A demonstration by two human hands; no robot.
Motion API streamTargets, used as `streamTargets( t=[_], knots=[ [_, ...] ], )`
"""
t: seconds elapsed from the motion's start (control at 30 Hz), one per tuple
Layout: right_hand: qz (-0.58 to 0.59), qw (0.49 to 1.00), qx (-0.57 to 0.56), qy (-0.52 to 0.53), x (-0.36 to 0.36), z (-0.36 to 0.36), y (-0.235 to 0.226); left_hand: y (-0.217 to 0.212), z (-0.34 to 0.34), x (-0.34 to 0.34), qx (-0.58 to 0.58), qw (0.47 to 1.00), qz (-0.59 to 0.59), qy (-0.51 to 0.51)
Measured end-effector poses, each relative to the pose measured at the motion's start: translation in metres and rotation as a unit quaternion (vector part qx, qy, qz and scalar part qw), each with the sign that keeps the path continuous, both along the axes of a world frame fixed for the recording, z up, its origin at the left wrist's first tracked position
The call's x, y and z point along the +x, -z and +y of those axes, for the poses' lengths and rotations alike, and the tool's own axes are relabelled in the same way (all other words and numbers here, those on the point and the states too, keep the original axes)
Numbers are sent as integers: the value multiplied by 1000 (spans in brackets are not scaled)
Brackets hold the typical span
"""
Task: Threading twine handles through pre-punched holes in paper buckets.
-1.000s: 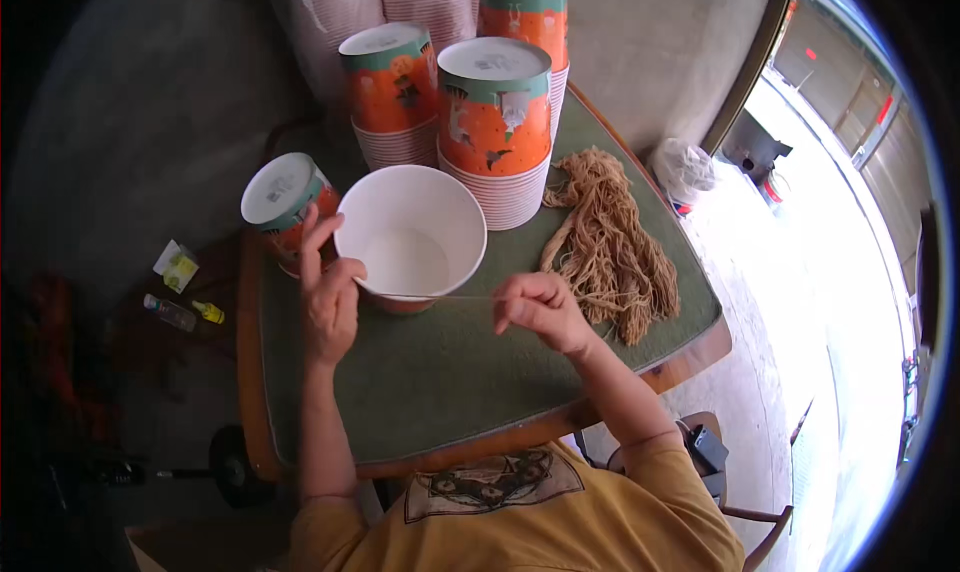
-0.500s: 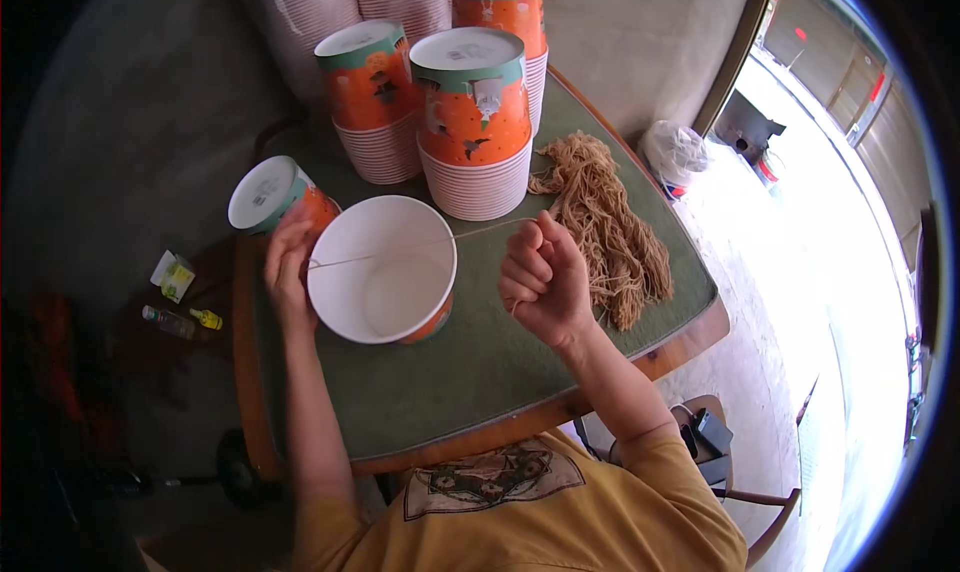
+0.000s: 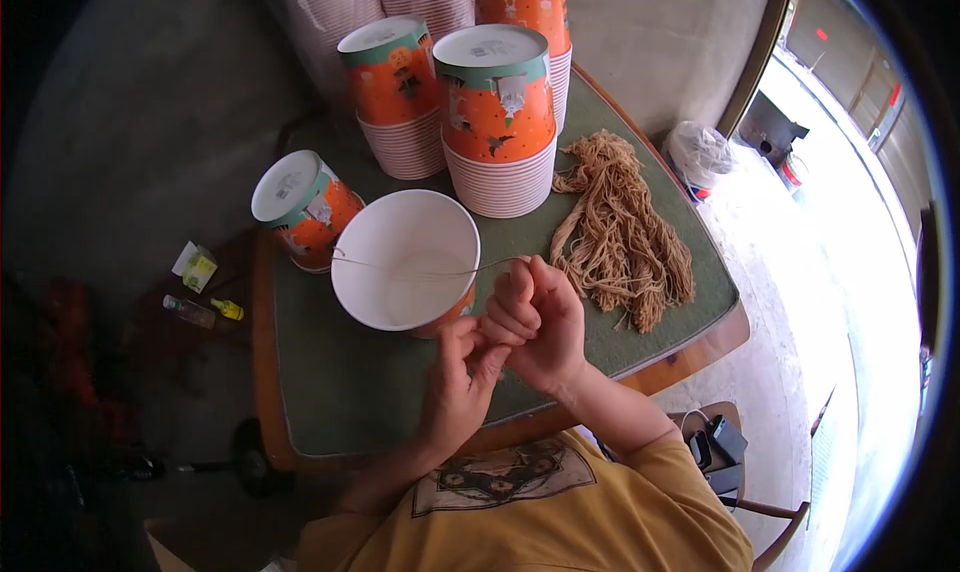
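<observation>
An open orange paper bucket point(image 3: 405, 259) with a white inside stands on the green table top point(image 3: 340, 382). A thin tan string point(image 3: 400, 269) runs across its mouth from the left rim to my right hand point(image 3: 535, 322), which pinches the string's end by the bucket's right rim. My left hand point(image 3: 455, 387) is just below, fingers touching the right hand and the bucket's near side. A heap of tan strings point(image 3: 620, 232) lies to the right of my hands.
Three stacks of upside-down orange buckets point(image 3: 495, 117) stand at the table's far side, and one more point(image 3: 300, 207) lies tilted at the left. Small bottles point(image 3: 195, 310) lie on the floor to the left. A white bag point(image 3: 700, 157) sits on the floor at the right.
My left hand left the bucket's left rim and came over to my right hand. The right hand dropped toward the bucket's right rim, still holding the string.
</observation>
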State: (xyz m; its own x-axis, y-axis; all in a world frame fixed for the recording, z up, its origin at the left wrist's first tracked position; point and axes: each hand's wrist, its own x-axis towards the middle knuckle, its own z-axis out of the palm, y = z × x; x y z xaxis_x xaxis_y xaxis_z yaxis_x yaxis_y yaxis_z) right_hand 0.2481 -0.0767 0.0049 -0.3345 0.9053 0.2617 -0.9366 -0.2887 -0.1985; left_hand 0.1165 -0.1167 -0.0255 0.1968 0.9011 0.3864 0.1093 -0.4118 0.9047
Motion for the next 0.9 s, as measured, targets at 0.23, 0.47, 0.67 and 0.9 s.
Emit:
streamTargets(
  t=[0.23,0.47,0.67,0.9],
  knots=[
    [-340,914,46,215,7,1,17,-15,2,-14,-68,991,119,-6],
    [-705,560,192,390,26,-13,24,-25,3,-32,86,952,287,-63],
    [-591,731,265,215,13,-22,16,-42,0,-29,135,937,317,-61],
    [-619,658,346,253,23,2,1,-49,15,-35,210,920,322,-73]
  ],
)
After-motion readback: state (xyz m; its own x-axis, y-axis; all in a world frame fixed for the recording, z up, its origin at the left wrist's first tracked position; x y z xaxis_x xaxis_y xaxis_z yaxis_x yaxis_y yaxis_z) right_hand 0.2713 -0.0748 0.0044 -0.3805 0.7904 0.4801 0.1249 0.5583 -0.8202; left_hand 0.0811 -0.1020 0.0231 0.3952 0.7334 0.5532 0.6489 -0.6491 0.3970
